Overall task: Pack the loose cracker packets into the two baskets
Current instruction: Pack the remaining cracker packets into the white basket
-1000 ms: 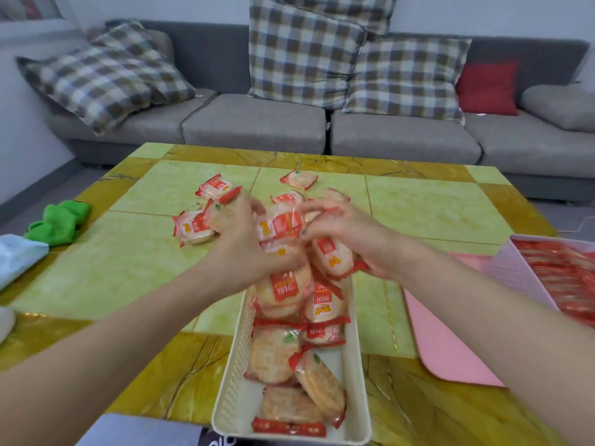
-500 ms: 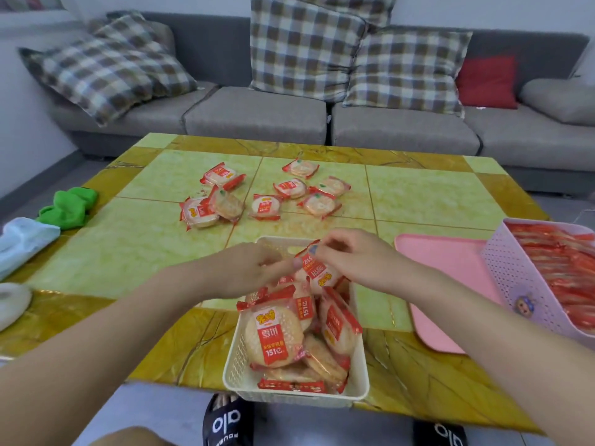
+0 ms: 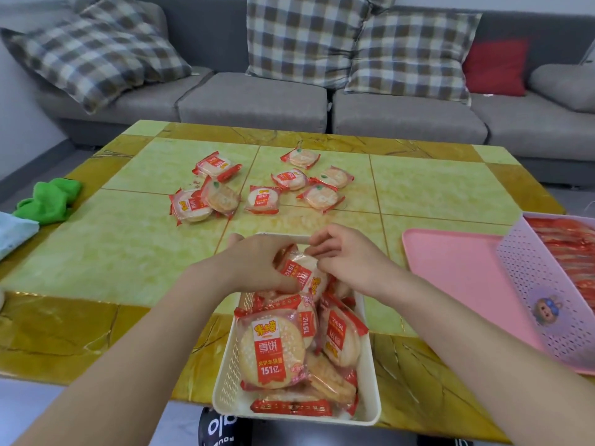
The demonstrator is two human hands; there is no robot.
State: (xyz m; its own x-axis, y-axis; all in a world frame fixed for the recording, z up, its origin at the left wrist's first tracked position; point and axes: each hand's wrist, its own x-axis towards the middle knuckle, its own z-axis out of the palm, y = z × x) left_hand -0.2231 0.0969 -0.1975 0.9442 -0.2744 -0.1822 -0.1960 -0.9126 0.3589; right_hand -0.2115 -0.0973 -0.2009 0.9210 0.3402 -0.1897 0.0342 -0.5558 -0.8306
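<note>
Cream basket: the cream basket (image 3: 225,375) sits at the near edge of the worktop (image 3: 122,252), its front end hanging over that edge, stuffed with cracker packets, some upright, some flat.
Held packet: a red-and-clear held packet (image 3: 301,273) is tilted over the far end of the cream basket, above the packets already there.
Left hand: the left hand (image 3: 254,265) has its grip curled round the left side of the held packet.
Right hand: the right hand (image 3: 346,255) pinches the packet's upper right edge, fingers bent and clamped on the wrapper.
Loose packets: eight loose packets (image 3: 262,199) lie on the worktop beyond the cream basket, three to its far left, five straight behind it.
Purple basket: a purple basket (image 3: 531,284) well to the right of the cream basket holds rows of red packets and rests on a pink tray (image 3: 457,268).
Green cloth: a green cloth (image 3: 48,199) lies at the worktop's left edge, far left of the cream basket.
Sofa: a grey sofa (image 3: 257,101) with checked cushions stands behind the worktop.
</note>
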